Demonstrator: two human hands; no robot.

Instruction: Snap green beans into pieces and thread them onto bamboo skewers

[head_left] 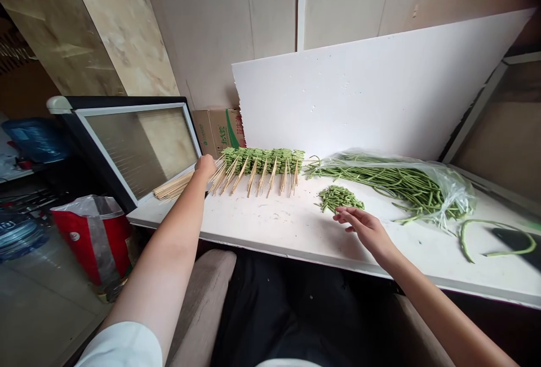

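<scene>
My left hand (205,166) is closed at the left end of the table, between a pile of bare bamboo skewers (173,186) and the nearest loaded ones. What its fingers hold is hidden. Rows of skewered green bean pieces (264,159) are stacked along the back, their bare sticks pointing toward me. My right hand (362,226) hovers over the table with fingers loosely stretched out, by the near edge of a heap of short-cut green beans (338,197). Nothing shows in its fingers.
Long uncut beans (393,181) lie partly in a clear plastic bag (459,200) at right, with a curled bean (499,252) nearby. A white board (355,96) leans behind. A framed glass panel (143,141), carton (217,130) and red bag (93,237) are at left.
</scene>
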